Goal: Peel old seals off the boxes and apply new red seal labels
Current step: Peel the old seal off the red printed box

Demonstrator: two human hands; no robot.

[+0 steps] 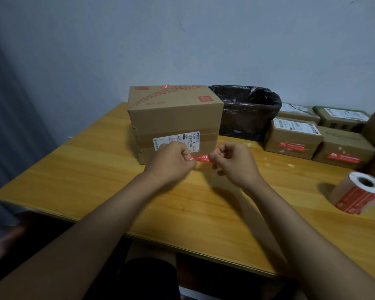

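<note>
A large cardboard box (pixel 173 113) stands on the wooden table (pixel 100 169), with a white shipping label on its near face and a small red seal on its far top edge. Just in front of its lower near edge, my left hand (pixel 171 161) and my right hand (pixel 234 163) each pinch one end of a red seal label (pixel 202 159), holding it stretched between them. A roll of red seal labels (pixel 358 192) lies on the table at the right.
A bin lined with a black bag (pixel 247 109) stands behind the big box. Several smaller cardboard boxes (pixel 292 137) sit at the back right, two of them bearing red seals on their near faces. The table's near edge runs below my forearms.
</note>
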